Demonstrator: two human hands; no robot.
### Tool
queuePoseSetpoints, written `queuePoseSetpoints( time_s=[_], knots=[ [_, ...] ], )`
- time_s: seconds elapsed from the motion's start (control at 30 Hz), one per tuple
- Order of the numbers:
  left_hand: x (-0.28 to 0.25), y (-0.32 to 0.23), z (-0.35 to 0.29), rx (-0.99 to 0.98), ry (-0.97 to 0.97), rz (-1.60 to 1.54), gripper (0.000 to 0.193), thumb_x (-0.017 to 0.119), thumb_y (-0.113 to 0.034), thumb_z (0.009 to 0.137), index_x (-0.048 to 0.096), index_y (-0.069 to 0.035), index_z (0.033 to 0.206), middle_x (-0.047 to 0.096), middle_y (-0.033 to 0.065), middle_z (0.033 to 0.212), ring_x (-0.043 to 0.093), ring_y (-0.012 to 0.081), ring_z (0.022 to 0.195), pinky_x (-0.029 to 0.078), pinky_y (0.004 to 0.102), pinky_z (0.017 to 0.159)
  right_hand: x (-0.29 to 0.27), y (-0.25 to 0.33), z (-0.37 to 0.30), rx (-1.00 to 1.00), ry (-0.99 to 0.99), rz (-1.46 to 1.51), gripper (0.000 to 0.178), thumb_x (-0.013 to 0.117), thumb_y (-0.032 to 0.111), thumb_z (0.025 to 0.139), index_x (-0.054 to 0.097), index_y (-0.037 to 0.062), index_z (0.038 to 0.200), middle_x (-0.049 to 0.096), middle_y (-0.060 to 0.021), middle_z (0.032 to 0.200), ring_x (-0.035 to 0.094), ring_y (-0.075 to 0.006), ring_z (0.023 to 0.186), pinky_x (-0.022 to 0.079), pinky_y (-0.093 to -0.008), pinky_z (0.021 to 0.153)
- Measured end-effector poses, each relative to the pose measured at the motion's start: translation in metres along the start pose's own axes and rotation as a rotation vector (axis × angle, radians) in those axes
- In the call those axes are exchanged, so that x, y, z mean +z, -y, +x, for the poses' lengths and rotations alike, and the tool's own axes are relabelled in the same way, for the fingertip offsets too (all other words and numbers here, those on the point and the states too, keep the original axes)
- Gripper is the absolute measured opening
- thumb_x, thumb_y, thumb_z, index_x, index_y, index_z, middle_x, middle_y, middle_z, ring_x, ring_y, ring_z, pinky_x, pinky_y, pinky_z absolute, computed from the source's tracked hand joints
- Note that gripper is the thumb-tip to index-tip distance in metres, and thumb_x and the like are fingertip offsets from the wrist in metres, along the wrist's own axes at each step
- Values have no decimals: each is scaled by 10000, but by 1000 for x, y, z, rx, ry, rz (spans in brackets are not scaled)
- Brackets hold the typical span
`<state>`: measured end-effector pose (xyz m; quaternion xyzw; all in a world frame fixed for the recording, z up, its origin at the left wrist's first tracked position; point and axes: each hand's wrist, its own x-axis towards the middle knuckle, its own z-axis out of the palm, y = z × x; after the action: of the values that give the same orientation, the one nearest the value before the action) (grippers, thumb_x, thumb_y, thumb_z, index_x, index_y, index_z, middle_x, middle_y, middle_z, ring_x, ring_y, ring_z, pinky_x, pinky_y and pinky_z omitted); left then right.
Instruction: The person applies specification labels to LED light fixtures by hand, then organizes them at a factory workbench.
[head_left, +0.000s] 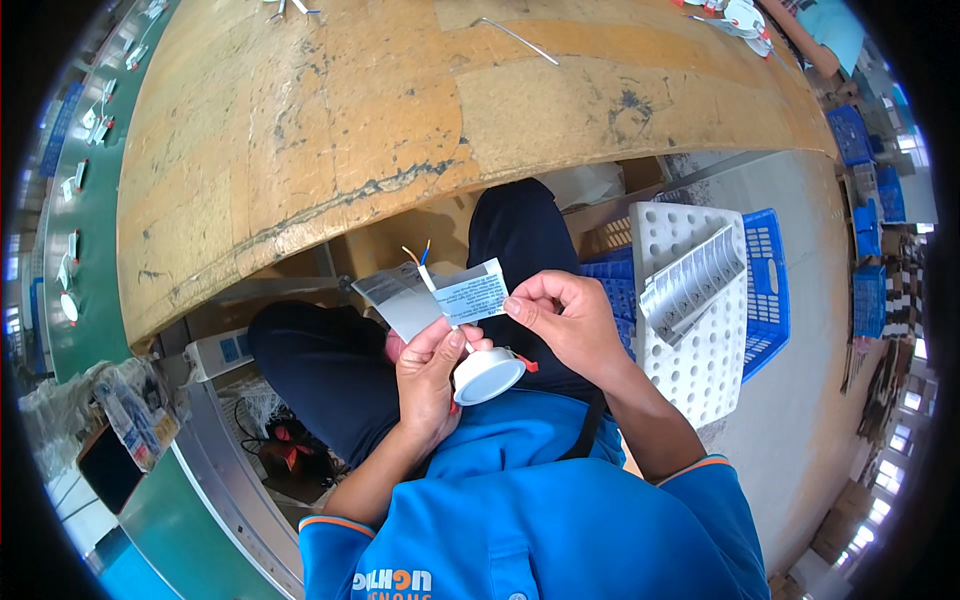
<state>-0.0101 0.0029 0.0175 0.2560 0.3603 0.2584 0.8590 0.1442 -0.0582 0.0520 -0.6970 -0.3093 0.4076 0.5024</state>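
My left hand [428, 372] is closed in front of my lap, its thumb and fingers gripping the white cable [459, 338] of a small round downlight [488, 376]. The lamp hangs just below the fingers, its pale disc facing up and a red clip at its side. Bare orange and blue wire ends [424, 256] stick out at the cable's top. A light blue printed label [474, 292] lies around or against the cable. Its right edge is pinched by my right hand [568, 318]. Behind the cable is a silver-grey sheet [395, 298]; whether my left fingers also hold it is unclear.
Ahead curves the edge of a worn wooden bench [330, 130] with a thin metal rod [518, 40]. At right, a white perforated foam board [690, 370] carries silver label sheets [695, 283] over a blue crate [766, 290]. Lamps line a green conveyor [100, 200] at left. Another person's arm [800, 38] shows far right.
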Motion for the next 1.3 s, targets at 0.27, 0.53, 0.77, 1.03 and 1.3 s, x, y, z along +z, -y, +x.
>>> queuePoseSetpoints(
  time_s=[0.27, 0.53, 0.77, 1.03, 1.3],
  knots=[
    [-1, 0, 0, -43, 18, -28, 243, 486, -83, 850, 519, 13, 1070, 604, 85, 848, 599, 148, 750, 500, 257, 681, 0, 3, 1, -12, -14, -29, 124, 632, 106, 746, 600, -13, 737, 480, 18, 522, 379, -22, 486, 308, -195, 434],
    [0, -2, -3, -68, 13, -95, 241, 480, -87, 853, 519, 2, 1073, 599, 75, 843, 593, 142, 752, 501, 258, 670, 3, 9, -2, -36, -34, -55, 114, 640, 95, 731, 597, -10, 725, 486, 4, 529, 386, -30, 483, 316, -203, 438],
    [1, 1, -4, -68, 37, -155, 254, 467, -79, 853, 506, 3, 1091, 596, 92, 858, 592, 160, 771, 497, 274, 699, 1, 11, -4, -78, -33, -117, 95, 634, 80, 723, 595, -6, 712, 470, 4, 522, 381, -38, 471, 308, -215, 430],
    [5, 4, -7, -13, -61, -171, 212, 473, -144, 864, 537, -8, 1013, 584, 85, 803, 584, 159, 709, 499, 269, 639, 4, 15, -9, -19, -37, -80, 100, 630, 89, 723, 596, -4, 708, 461, 3, 517, 378, -43, 466, 309, -220, 430],
    [10, 1, -6, 9, -99, -134, 211, 456, -178, 876, 548, -20, 980, 568, 65, 751, 572, 138, 668, 498, 262, 611, 4, 16, -7, -28, -34, -84, 108, 630, 90, 727, 595, -10, 704, 460, -1, 501, 399, -44, 457, 325, -218, 426]
  ],
)
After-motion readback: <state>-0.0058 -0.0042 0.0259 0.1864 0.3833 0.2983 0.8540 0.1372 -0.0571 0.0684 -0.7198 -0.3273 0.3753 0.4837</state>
